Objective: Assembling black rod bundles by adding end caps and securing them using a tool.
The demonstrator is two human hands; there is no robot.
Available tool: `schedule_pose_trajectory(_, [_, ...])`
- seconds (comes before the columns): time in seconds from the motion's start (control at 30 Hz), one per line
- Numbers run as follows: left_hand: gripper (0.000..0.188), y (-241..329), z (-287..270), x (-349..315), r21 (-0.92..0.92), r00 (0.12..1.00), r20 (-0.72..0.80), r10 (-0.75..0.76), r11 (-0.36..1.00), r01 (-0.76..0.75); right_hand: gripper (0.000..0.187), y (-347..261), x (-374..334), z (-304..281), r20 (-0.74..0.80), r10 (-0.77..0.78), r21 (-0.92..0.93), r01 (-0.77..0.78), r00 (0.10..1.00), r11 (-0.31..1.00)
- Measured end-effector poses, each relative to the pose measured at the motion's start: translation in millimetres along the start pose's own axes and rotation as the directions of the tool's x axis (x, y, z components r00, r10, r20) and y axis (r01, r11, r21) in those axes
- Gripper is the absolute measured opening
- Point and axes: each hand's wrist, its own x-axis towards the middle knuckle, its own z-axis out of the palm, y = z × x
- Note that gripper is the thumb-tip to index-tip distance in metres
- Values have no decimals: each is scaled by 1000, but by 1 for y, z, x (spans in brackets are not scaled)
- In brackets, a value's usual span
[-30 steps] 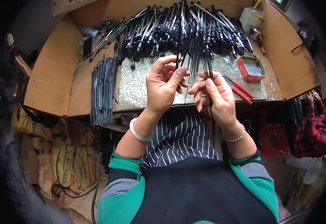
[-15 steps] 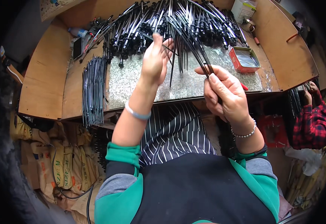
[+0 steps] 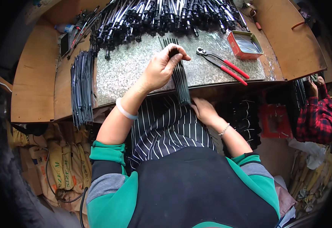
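Note:
My left hand (image 3: 166,65) is closed round the upper part of a bundle of thin black rods (image 3: 182,85). The bundle hangs slightly tilted over the table's front edge, its tips fanning a little above the fist. Low down by the bundle's bottom end is my right hand (image 3: 207,112), above the striped apron (image 3: 166,125). Its fingers are apart at the rod ends; whether they touch is hard to make out. Red-handled pincers (image 3: 225,66) lie on the speckled grey board (image 3: 128,72), to the right of the bundle.
Silver shafts with black fittings (image 3: 162,17) are heaped along the back. More black rods (image 3: 82,87) lie stacked at the left edge. An open red tin (image 3: 245,47) of thin pieces stands at right. Wooden side panels (image 3: 37,76) flank the table. Another person's checked sleeve (image 3: 318,119) shows far right.
The rods, earlier held in my right hand, are now gathered in my left. My right hand has dropped to their lower end. The pincers have come into full view.

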Motion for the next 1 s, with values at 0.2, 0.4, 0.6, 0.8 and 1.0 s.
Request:
schedule_pose_trajectory(0.2, [16,0,-11,-6,492,982,-6,191,855,-163,14,-32,55,-112,201,93,308,-153,975,939])
schedule_pose_trajectory(0.4, [26,9,3,-4,442,988,14,151,886,-142,22,-20,121,-66,-99,-250,201,265,963,943])
schedule_pose_trajectory(0.6, [36,-3,0,-14,469,969,-31,246,859,-203,27,-14,129,-55,-50,-303,186,307,952,933])
schedule_pose_trajectory(0.8, [32,-1,3,-23,233,839,-205,504,858,-458,21,-19,130,-58,55,-252,258,230,966,938])
schedule_pose_trajectory(1.0, [36,1,15,-15,328,932,145,331,873,-361,20,-8,134,-71,99,-300,266,265,949,927])
